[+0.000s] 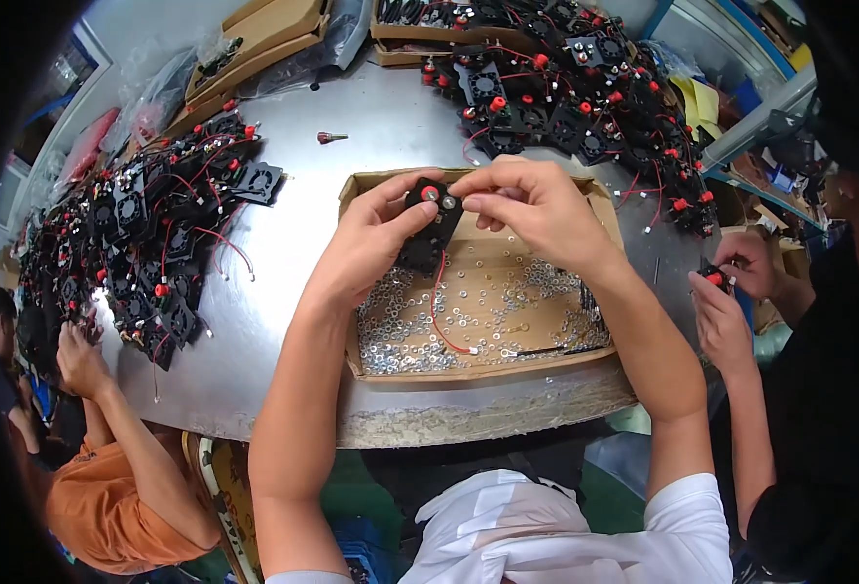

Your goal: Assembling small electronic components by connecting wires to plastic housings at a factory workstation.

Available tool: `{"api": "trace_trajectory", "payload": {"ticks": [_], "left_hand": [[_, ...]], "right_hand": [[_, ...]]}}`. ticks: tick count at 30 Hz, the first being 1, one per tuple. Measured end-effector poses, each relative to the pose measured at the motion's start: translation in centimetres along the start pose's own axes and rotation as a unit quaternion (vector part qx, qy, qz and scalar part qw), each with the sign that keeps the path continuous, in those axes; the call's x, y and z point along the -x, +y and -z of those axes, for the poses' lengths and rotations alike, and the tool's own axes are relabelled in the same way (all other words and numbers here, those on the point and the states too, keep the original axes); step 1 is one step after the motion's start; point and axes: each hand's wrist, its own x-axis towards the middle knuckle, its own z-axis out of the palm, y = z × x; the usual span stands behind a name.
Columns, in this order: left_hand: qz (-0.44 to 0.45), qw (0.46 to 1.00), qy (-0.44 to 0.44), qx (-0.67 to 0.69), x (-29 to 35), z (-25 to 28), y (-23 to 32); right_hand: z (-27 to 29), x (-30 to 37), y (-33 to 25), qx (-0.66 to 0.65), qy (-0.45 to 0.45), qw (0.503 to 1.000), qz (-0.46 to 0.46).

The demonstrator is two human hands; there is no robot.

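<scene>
Tray (483, 370) on the table (303, 180), frame centre, nuts (390, 356) inside
Left, a heap of fan modules (129, 212); upper right, a second heap (556, 117); between them, a loose part (332, 137); upper left, an open carton (266, 31).

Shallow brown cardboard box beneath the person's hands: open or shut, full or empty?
Open, neither full nor empty: no lid covers the cardboard box, and small silvery metal rings lie across its floor with bare cardboard between them.

Black assembly (437, 234) (red knob (430, 194), red wire (434, 304)); brown cardboard tray (488, 369).
</scene>
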Motion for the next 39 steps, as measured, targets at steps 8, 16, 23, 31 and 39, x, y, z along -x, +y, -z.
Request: {"api": "trace_trajectory", "payload": {"ticks": [8,16,23,31,39], "left_hand": [[0.007,0.999,-0.018,-0.030,0.1,0.3,0.1],[0.005,0.999,-0.029,-0.040,0.1,0.2,0.2],[0.011,0.998,-0.044,-0.045,0.3,0.0,0.3],[-0.031,0.998,-0.041,-0.048,-0.3,0.0,-0.3],[-0.009,0.998,0.063,0.017,-0.6,1.4,0.0]], "right_hand": [[-0.9,-1.6,-0.4,0.036,-0.011,0.999,-0.018],[-1.1,-1.6,0.0,0.060,0.007,0.998,0.000],[-1.0,-2.0,-0.8,0.147,0.020,0.989,-0.006],[-0.3,-2.6,-0.1,0.127,-0.004,0.992,0.001],[-1.9,-0.5,-0.3,0.199,0.126,0.970,0.065]]}}
